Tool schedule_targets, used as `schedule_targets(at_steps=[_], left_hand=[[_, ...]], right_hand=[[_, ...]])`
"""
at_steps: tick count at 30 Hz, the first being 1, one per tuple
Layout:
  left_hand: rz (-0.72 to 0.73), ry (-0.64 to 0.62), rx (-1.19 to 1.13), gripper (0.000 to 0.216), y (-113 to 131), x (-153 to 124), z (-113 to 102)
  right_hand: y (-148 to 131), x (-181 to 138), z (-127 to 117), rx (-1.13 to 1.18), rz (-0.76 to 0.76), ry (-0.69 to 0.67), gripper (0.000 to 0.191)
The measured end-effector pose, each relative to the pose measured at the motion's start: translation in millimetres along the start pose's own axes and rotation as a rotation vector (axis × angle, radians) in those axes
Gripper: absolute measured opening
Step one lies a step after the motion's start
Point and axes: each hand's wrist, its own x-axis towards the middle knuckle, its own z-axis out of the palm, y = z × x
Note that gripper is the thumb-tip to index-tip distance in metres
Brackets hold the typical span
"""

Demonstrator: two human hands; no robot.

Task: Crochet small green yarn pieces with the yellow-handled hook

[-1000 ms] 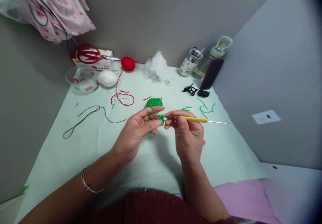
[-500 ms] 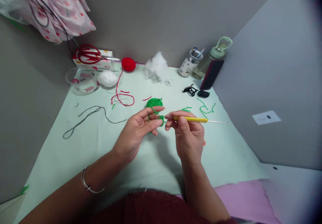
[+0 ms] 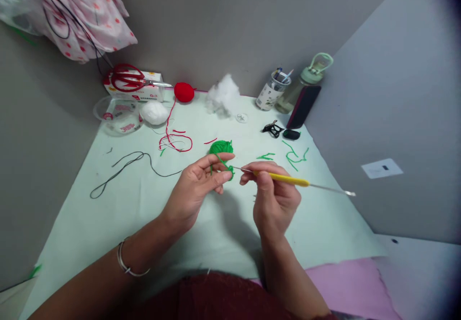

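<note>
My left hand (image 3: 196, 185) pinches a small green crochet piece (image 3: 229, 171) between thumb and fingers, with green yarn running over the forefinger. Just behind it on the pale green cloth (image 3: 108, 214) lies a green yarn ball (image 3: 220, 147). My right hand (image 3: 273, 197) is closed on a yellow-handled crochet hook (image 3: 288, 180). The hook's metal tip points left into the green piece, and its tail sticks out to the right.
Red scissors (image 3: 126, 77) lie on a white box at the back left, beside a clear plastic tub (image 3: 117, 115), a white ball (image 3: 154, 112) and a red yarn ball (image 3: 183, 91). White stuffing (image 3: 223, 94), a jar (image 3: 271, 89), a bottle (image 3: 304, 82) and a phone (image 3: 302, 106) stand back right. A black cord (image 3: 122, 166) and yarn scraps (image 3: 293, 156) lie about.
My right hand has shifted right and slightly down, drawing the hook outward so its tail tilts lower to the right. The left hand has kept its hold on the green piece.
</note>
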Motion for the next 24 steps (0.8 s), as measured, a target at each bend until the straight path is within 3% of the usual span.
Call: schedule_targets(at_steps=[3, 5, 13, 24], left_hand=[[0.003, 0.001, -0.003, 0.028, -1.3, -0.5, 0.7], [0.003, 0.002, -0.014, 0.029, -1.9, -0.9, 1.2], [-0.001, 0.032, -0.026, 0.027, -0.7, -0.2, 1.1], [-0.002, 0.012, 0.006, 0.024, -4.9, -0.4, -1.0]], right_hand=[[-1.4, -5.3, 1.9, -0.198, -0.252, -0.037, 0.024], [-2.5, -6.9, 2.3, -0.225, -0.318, -0.036, 0.029], [-3.1, -2.7, 5.1, -0.037, -0.153, 0.028, 0.022], [-2.2, -5.6, 6.1, -0.183, -0.27, 0.084, 0.024]])
